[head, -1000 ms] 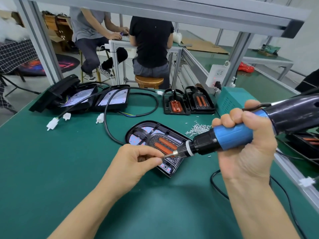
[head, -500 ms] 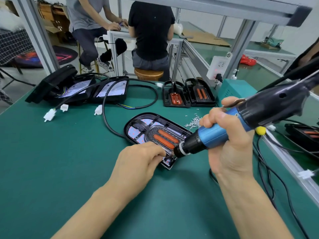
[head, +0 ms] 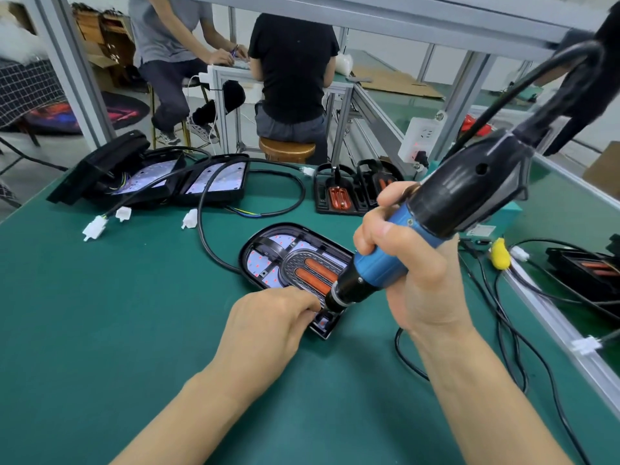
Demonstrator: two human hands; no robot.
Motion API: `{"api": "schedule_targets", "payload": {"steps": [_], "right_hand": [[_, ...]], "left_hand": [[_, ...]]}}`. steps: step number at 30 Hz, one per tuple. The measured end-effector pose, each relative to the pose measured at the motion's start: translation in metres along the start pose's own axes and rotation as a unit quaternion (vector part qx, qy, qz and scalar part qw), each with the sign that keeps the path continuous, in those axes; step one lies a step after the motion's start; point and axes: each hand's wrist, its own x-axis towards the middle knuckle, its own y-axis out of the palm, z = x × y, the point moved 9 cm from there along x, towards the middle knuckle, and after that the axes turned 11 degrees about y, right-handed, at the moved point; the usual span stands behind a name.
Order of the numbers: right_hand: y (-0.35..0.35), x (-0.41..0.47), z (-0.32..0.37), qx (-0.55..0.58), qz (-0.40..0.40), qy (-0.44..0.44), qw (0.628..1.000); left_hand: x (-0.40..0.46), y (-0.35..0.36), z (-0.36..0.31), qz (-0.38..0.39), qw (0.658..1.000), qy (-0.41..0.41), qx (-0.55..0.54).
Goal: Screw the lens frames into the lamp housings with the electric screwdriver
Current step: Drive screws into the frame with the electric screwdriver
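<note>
Green-matted workbench [head: 100, 313], aluminium-framed; two seated people at 12 o'clock. Black oval lamp housing with orange lens frame [head: 268, 260] at centre. Right hand [head: 412, 273] wraps blue-black electric screwdriver [head: 432, 226]. Left hand [head: 268, 327], fingertips pinched at bit tip; held item hidden.

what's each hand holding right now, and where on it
The right hand grips the blue-and-black electric screwdriver around its blue barrel. The left hand pinches something at the bit tip; what it is cannot be told.
</note>
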Motion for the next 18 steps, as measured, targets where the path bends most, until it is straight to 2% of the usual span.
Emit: {"api": "schedule_targets", "payload": {"steps": [5,10,14,18], "right_hand": [[-0.007,0.000,-0.002,0.016,0.011,-0.007,1.000],[-0.038,-0.002,-0.012,0.087,-0.070,0.011,0.994],[-0.065,0.000,-0.022,0.187,-0.121,0.069,0.972],[-0.094,0.009,-0.019,0.221,-0.159,0.127,0.954]], "left_hand": [[0.000,0.004,0.007,0.011,0.999,-0.034,-0.019],[0.005,0.012,0.021,0.048,0.993,-0.092,-0.051],[0.011,0.017,0.028,0.081,0.986,-0.116,-0.085],[0.026,0.011,0.020,0.038,0.982,-0.115,-0.146]]}}
